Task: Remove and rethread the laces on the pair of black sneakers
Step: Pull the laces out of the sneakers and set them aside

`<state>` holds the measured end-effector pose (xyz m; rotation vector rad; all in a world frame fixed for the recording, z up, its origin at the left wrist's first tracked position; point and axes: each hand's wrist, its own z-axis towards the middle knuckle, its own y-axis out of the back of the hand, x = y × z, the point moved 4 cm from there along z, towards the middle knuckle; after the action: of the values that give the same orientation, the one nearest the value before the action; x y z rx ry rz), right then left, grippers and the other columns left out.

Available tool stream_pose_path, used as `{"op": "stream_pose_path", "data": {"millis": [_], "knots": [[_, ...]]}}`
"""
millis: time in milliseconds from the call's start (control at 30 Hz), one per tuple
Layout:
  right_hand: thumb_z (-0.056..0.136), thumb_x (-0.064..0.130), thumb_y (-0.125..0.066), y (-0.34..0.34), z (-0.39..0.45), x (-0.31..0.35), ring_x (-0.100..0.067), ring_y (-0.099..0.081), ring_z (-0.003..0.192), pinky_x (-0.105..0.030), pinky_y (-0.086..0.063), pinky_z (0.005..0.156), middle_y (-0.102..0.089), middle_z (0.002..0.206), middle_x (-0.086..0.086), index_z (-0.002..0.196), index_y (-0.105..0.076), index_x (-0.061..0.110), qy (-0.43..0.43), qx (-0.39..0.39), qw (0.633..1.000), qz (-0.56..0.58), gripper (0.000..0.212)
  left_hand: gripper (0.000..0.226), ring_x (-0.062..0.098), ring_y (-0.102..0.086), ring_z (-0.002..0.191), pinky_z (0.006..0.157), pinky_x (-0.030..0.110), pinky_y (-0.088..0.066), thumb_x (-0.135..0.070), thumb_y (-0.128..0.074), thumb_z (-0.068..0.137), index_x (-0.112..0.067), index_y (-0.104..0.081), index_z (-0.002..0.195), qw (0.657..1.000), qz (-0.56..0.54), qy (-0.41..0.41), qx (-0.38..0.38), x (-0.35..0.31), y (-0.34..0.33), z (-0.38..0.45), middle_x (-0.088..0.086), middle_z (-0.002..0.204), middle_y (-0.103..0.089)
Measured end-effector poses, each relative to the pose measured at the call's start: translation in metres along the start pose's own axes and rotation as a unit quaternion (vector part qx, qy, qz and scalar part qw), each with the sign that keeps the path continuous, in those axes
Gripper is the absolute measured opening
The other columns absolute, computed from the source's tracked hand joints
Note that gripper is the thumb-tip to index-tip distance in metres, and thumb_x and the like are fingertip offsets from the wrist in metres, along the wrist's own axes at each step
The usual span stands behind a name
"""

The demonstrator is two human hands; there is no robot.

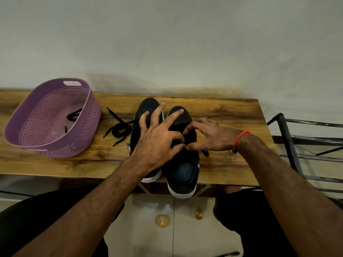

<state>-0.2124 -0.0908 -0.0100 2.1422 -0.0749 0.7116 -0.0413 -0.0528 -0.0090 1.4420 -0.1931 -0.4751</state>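
Two black sneakers with white soles stand side by side on the wooden table (232,112), toes away from me: the left sneaker (148,106) and the right sneaker (182,164). My left hand (157,138) lies over both with fingers spread, its thumb and forefinger pinching at the right sneaker's lacing. My right hand (209,136) meets it there, pinching the lace at the eyelets. A lace end (205,153) sticks out under my right wrist. A loose black lace (118,128) lies coiled left of the shoes.
A purple perforated basket (26,125) sits at the table's left with a piece of black lace (74,115) inside. A dark metal rack (297,141) stands to the right of the table. Two small jars (162,220) are on the floor below.
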Motion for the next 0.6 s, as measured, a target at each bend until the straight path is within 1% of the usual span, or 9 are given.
{"op": "stream_pose_path", "data": {"millis": [67,100,200,267,333,400,467,533,600], "knots": [[0.086,0.050,-0.069,0.000,-0.001,0.000,-0.030,-0.013,0.146,-0.057,-0.022,0.116,-0.024,0.155,-0.001,0.126,-0.045,0.044,0.001,-0.002,1.000,0.005,0.047,0.020,0.030,-0.001,0.153,0.116,0.062,-0.007,-0.055,-0.064,0.088,-0.039,-0.074,0.095,1.000,-0.010,0.009,-0.022,0.000,0.003,0.001,-0.013,0.165,-0.023],[0.086,0.050,-0.069,0.001,-0.002,0.001,-0.030,-0.014,0.146,-0.057,-0.022,0.116,-0.024,0.154,-0.001,0.126,-0.046,0.044,0.002,-0.005,1.000,0.007,0.047,0.019,0.028,-0.007,0.153,0.116,0.061,-0.009,-0.054,-0.063,0.089,-0.038,-0.072,0.093,0.998,-0.024,0.035,-0.053,0.005,0.008,0.002,-0.015,0.162,-0.029],[0.085,0.046,-0.072,0.003,-0.003,0.001,-0.027,-0.015,0.145,-0.054,-0.021,0.116,-0.027,0.152,0.001,0.121,-0.049,0.046,0.006,-0.012,1.000,0.026,0.043,0.022,0.021,-0.027,0.146,0.115,0.058,-0.017,-0.050,-0.061,0.092,-0.032,-0.073,0.095,0.963,-0.073,0.185,-0.182,0.038,0.030,0.000,-0.016,0.148,-0.048],[0.084,0.045,-0.073,0.003,-0.003,0.001,-0.026,-0.015,0.144,-0.054,-0.021,0.116,-0.028,0.151,0.002,0.121,-0.050,0.045,0.007,-0.012,0.999,0.034,0.043,0.025,0.022,-0.026,0.147,0.116,0.060,-0.015,-0.051,-0.060,0.092,-0.031,-0.073,0.099,0.946,-0.078,0.235,-0.207,0.057,0.037,-0.002,-0.015,0.148,-0.048],[0.085,0.045,-0.073,0.002,-0.002,0.001,-0.027,-0.014,0.145,-0.055,-0.021,0.117,-0.026,0.153,0.002,0.121,-0.050,0.045,0.008,-0.006,1.000,0.028,0.043,0.026,0.027,-0.019,0.150,0.116,0.064,-0.011,-0.055,-0.061,0.090,-0.034,-0.071,0.101,0.957,-0.063,0.221,-0.175,0.058,0.035,-0.002,-0.010,0.155,-0.041],[0.085,0.046,-0.072,0.002,-0.001,0.003,-0.028,-0.013,0.146,-0.056,-0.021,0.117,-0.024,0.155,0.000,0.121,-0.048,0.045,0.006,-0.001,1.000,0.016,0.043,0.031,0.032,-0.012,0.152,0.117,0.067,-0.007,-0.062,-0.060,0.087,-0.038,-0.070,0.104,0.979,-0.045,0.153,-0.130,0.040,0.028,0.001,-0.005,0.161,-0.033],[0.085,0.047,-0.071,0.002,0.000,0.002,-0.029,-0.012,0.146,-0.057,-0.022,0.117,-0.022,0.156,0.000,0.122,-0.046,0.046,0.002,-0.001,1.000,0.008,0.044,0.032,0.035,-0.006,0.154,0.117,0.069,-0.003,-0.065,-0.061,0.084,-0.040,-0.072,0.099,0.993,-0.022,0.074,-0.091,0.017,0.018,0.003,-0.003,0.164,-0.028],[0.085,0.049,-0.070,0.002,0.000,0.001,-0.029,-0.012,0.147,-0.056,-0.022,0.117,-0.022,0.156,0.000,0.123,-0.046,0.046,0.003,-0.001,1.000,0.011,0.044,0.026,0.035,0.001,0.154,0.117,0.068,0.001,-0.063,-0.065,0.083,-0.041,-0.073,0.094,0.998,-0.015,0.033,-0.057,0.004,0.005,0.001,-0.005,0.165,-0.023],[0.085,0.050,-0.070,0.002,0.000,0.000,-0.028,-0.012,0.146,-0.055,-0.022,0.116,-0.022,0.155,0.001,0.119,-0.046,0.048,0.004,-0.001,1.000,0.016,0.042,0.023,0.035,0.006,0.154,0.117,0.067,0.004,-0.060,-0.068,0.084,-0.041,-0.075,0.097,1.000,-0.009,0.013,-0.023,-0.001,-0.006,-0.002,-0.006,0.167,-0.020]]}}
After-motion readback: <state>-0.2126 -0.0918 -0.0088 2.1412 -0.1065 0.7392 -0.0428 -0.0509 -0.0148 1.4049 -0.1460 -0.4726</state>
